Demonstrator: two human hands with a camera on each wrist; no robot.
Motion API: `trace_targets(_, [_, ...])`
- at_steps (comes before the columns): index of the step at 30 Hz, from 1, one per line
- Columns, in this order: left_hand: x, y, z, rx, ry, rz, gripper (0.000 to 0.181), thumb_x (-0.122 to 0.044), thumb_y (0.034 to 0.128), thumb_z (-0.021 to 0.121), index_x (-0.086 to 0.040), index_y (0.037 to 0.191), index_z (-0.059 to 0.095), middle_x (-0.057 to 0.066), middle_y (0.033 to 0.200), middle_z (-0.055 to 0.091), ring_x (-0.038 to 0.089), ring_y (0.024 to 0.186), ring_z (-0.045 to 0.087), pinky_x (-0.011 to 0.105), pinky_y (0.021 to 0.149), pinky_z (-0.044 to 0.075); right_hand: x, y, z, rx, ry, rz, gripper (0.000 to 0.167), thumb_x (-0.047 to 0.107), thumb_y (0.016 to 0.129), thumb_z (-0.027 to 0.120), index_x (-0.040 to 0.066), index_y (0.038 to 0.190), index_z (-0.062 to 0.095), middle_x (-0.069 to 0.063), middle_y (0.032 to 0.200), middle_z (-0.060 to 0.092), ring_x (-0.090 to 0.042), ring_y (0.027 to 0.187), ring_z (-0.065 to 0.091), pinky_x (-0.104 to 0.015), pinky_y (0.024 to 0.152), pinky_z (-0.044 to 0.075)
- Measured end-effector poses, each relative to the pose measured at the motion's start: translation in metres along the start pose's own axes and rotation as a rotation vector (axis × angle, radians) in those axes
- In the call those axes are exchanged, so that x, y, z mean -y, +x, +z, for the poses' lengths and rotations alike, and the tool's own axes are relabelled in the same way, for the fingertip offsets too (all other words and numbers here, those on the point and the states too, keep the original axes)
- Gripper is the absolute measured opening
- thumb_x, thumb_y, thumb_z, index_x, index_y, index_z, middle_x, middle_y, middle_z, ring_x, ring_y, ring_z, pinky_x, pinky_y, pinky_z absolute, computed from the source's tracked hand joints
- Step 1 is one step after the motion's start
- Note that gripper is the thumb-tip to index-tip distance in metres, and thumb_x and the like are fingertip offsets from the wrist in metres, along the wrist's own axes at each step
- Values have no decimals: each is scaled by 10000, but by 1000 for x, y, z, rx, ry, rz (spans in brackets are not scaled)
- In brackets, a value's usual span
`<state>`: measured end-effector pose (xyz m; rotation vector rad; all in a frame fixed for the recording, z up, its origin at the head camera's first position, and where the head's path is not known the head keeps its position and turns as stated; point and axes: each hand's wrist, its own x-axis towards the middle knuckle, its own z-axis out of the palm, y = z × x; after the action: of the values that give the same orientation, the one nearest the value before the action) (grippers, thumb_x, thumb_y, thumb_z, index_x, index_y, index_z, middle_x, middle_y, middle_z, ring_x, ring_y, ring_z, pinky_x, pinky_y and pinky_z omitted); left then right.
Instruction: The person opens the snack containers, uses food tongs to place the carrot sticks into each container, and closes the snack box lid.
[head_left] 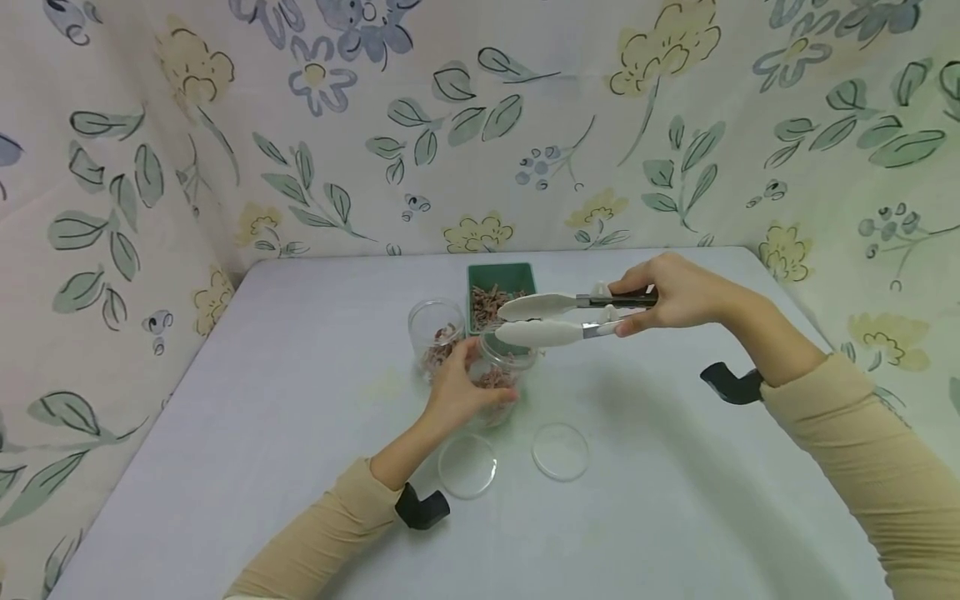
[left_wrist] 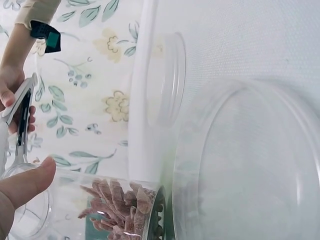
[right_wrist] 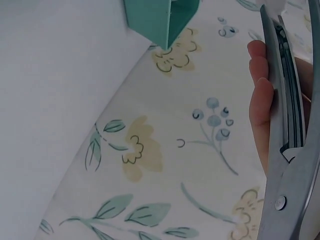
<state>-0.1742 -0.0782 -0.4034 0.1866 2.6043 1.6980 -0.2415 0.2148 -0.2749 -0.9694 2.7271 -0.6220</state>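
Observation:
My left hand (head_left: 457, 387) grips a clear jar (head_left: 498, 408) partly filled with brown, stick-like dried pieces (left_wrist: 117, 205); the thumb lies across the jar's side near its top. In my right hand (head_left: 671, 292) is a pair of kitchen tongs (head_left: 543, 333) with white tips and metal arms, held level by the handles. The tips are apart, over the mouth of the gripped jar and near the green box (head_left: 500, 275). Nothing shows between them. That box holds more of the brown pieces. In the right wrist view, fingers (right_wrist: 260, 107) lie along the tongs' metal arm.
A second clear jar (head_left: 433, 317), also with brown pieces, stands left of the gripped one. Two clear round lids, a left lid (head_left: 468, 467) and a right lid (head_left: 561, 452), lie in front on the white table (head_left: 322, 358). Flowered cloth (head_left: 570, 125) hangs behind.

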Motion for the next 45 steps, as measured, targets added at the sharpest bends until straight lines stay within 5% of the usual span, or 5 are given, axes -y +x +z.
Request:
trace_targets(7, [3,0,-3,-20,18,-14,842,-151,691,893,15,1374,429,206,1345,521,364,1265,470,504,1058,386,-3,1,1,-87,-70,91,630,259,763,836,-94,1234,613,-158,1106,678,-202,781,530,-346,643,443])
trace_targets(13, [5,-1,-3,-28,52,2,825,-168,670,906,12,1337,455,196,1306,543,355,1228,496,489,1038,408,-9,13,12,-183,-323,106,635,317,779,802,-86,1234,618,-183,1068,685,-250,769,577,-405,640,496])
trace_targets(23, [10,-7,-9,111,-285,167,800,9,724,836,17,1385,385,198,1420,440,335,1369,377,428,1128,294,-6,43,25,-225,-482,121,633,316,751,784,-48,1244,625,-204,1156,653,-367,999,626,-503,725,546])
trace_targets(32, [16,-13,-5,90,-268,146,734,31,740,814,43,1348,402,224,1386,462,341,1342,404,399,1129,294,8,80,29,-63,-542,109,490,344,731,787,-1,1061,676,-99,882,641,-266,751,577,-417,601,512])
trace_targets(45, [16,-16,-6,6,-208,87,749,-30,734,842,71,1342,417,240,1376,473,365,1330,408,439,1110,330,28,128,32,143,-586,188,432,446,723,800,48,826,664,-64,818,626,-238,728,569,-396,648,526])
